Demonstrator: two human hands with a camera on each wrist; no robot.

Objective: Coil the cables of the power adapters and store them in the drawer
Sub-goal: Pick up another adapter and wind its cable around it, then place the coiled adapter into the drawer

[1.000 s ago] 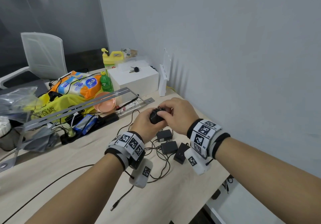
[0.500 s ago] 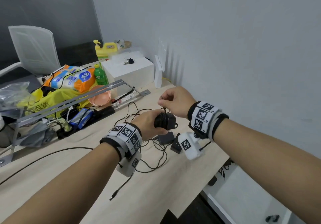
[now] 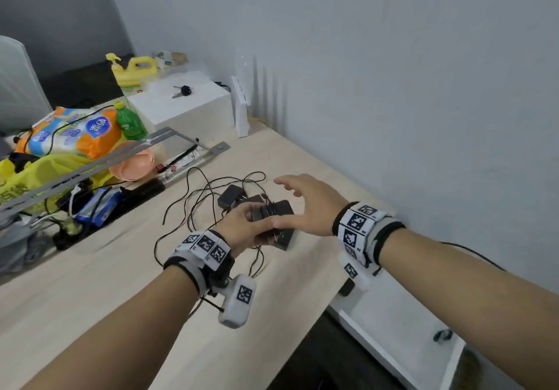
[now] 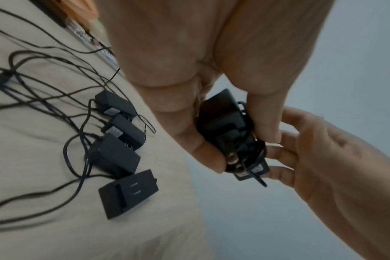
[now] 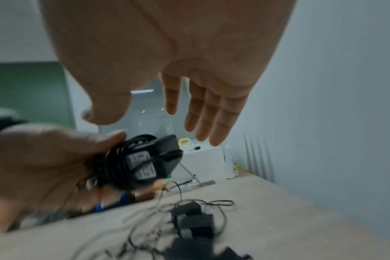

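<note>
The left hand holds a black power adapter with its cable wound round it, thumb and fingers curled about it, above the right edge of the desk. The right hand is beside it with fingers straight and spread, holding nothing; whether its fingertips touch the adapter is unclear. Under the hands, near that same edge, four more adapters lie close together, their loose cables trailing toward the desk's middle. Below the desk's right edge a white drawer stands open. Along the far edge sit a white box and a green bottle.
</note>
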